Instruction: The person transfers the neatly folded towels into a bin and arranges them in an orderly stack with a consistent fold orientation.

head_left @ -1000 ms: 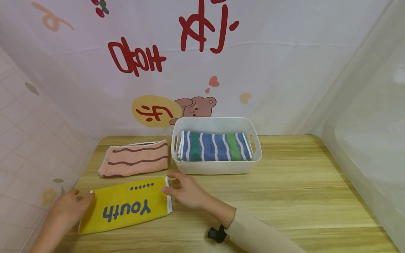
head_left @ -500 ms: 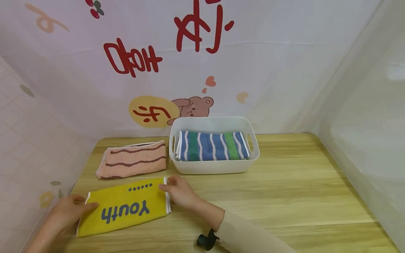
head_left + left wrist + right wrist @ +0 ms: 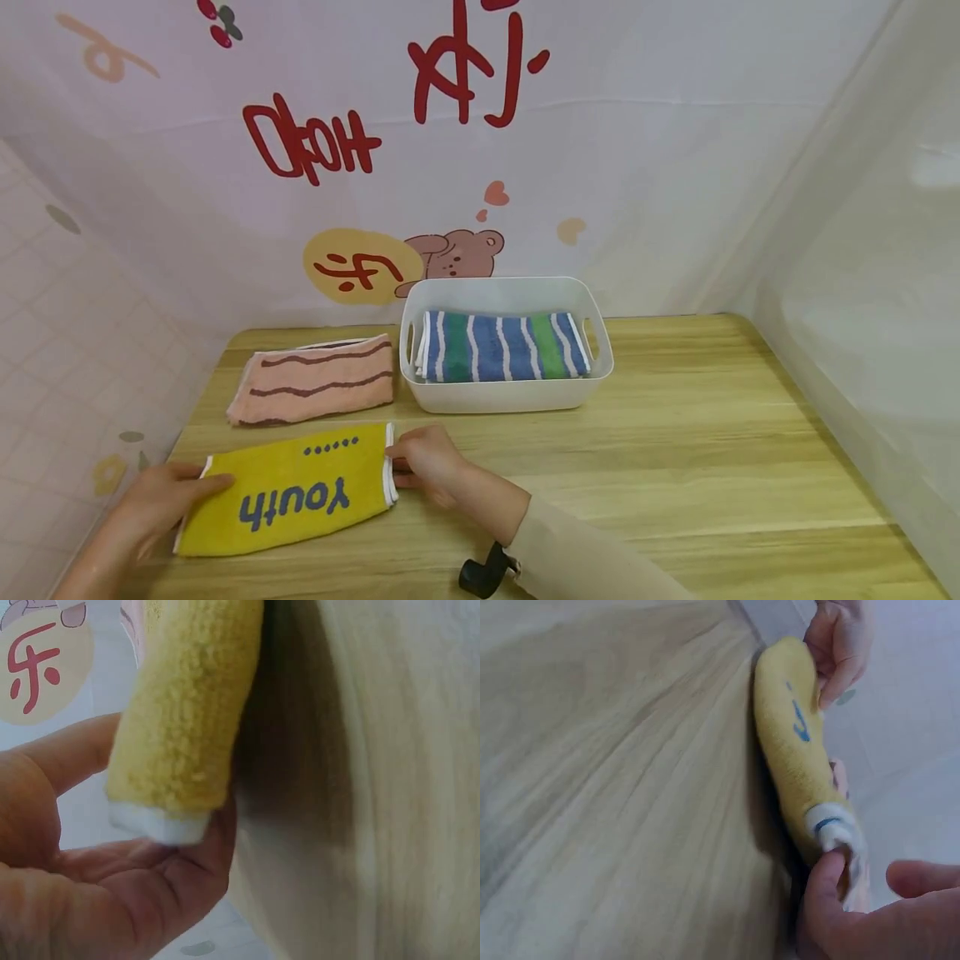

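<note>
Yellow terry cloth, folded into a flat rectangle, spans the two grips: this yellow towel (image 3: 288, 492) has its short, white-trimmed ends at the left grip (image 3: 161, 500) and right grip (image 3: 435, 467). On the left, the thumb lies over the upper face with fingers beneath, closed to the cloth's thickness. On the right, the digits appear pinched at the white hem, partly hidden; the right wrist view shows one digit pressed to the fold and another standing apart. Whether the cloth clears the tabletop (image 3: 712, 450) all along is hard to tell.

For a clean hold, I would catch every layer at both ends, especially by the right grip, where the hem looks loosely gapped. Even tension and a level pull should keep the fold square; too much pull might drag one layer out.

Beyond the grips lies a pink towel (image 3: 318, 379); ahead and right of the right grip, a white basket (image 3: 502, 397) holds a striped towel (image 3: 502, 346).

Between the grips, grey-blue "Youth" reads upside down from the head view, beside a dotted row. Past the left grip, the backdrop's bubble (image 3: 45, 697) bears a red 乐. I see no brand label.
</note>
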A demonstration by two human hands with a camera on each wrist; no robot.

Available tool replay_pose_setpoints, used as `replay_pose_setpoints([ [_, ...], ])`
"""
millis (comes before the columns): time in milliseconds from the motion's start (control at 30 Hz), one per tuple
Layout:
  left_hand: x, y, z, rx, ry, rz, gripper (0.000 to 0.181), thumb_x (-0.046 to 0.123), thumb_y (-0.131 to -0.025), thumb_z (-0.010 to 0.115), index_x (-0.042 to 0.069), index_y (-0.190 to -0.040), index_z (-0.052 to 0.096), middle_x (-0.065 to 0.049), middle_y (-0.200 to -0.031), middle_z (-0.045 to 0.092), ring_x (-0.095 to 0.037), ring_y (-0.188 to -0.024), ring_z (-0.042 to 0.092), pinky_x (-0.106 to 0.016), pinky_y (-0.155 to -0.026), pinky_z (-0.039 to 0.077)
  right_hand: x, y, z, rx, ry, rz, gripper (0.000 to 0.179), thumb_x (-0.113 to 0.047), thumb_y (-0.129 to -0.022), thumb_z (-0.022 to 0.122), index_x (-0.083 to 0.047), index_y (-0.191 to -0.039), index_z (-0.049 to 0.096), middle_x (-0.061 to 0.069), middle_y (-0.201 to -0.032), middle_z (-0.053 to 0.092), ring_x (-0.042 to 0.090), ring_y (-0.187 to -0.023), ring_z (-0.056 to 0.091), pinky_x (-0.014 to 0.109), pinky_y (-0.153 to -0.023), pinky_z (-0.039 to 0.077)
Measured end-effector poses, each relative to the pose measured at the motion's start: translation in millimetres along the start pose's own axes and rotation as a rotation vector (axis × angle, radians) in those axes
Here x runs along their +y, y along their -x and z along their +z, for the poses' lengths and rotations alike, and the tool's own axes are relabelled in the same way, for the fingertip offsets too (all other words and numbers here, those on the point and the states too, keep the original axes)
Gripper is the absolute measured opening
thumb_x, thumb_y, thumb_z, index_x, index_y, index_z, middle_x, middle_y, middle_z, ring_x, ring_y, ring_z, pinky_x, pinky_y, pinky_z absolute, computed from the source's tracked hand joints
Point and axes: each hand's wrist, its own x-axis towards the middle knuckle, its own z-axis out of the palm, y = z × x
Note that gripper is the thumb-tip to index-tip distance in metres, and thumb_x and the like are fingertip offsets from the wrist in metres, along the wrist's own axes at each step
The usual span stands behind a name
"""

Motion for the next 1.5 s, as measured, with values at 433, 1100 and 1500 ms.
replay_pose_setpoints([
  [433, 5.7, -0.8, 7.2, -0.011, 0.105, -0.01, 0.042, 0.019, -0.104, 0.065, -0.02, -0.115, 0.059, -0.003, -0.082, 0.072, -0.019, -0.071, 0.069, -0.033, -0.062, 0.059, 11, -6.3, -1, -0.028, 0.212, -0.058, 0.015, -0.011, -0.098, 0.074, 0.0, -0.106, 0.077, 0.008, -0.088, 0.077, 0.019, -0.076, 0.074, 0.035, -0.065, 0.063],
  [1100, 14.7, 13.9, 0.2, -0.074, 0.235, -0.002, 0.074, 0.033, -0.107, 0.062, -0.019, -0.149, 0.03, 0.003, -0.101, 0.075, -0.018, -0.086, 0.074, -0.039, -0.073, 0.063, -4, 8.0, -25, -0.107, 0.262, -0.1, 0.015, -0.017, -0.097, 0.076, -0.005, -0.105, 0.074, 0.005, -0.089, 0.077, 0.016, -0.069, 0.068, 0.029, -0.062, 0.06],
  [1500, 43.2, 32.2, -1.0, -0.004, 0.229, 0.005, 0.076, 0.045, -0.105, 0.062, -0.009, -0.153, 0.036, 0.01, -0.099, 0.073, -0.012, -0.084, 0.069, -0.034, -0.072, 0.06, -33, 34.1, -37, -0.125, 0.183, -0.138, 0.017, -0.011, -0.097, 0.076, -0.001, -0.11, 0.074, 0.01, -0.096, 0.079, 0.021, -0.078, 0.074, 0.032, -0.068, 0.063],
])
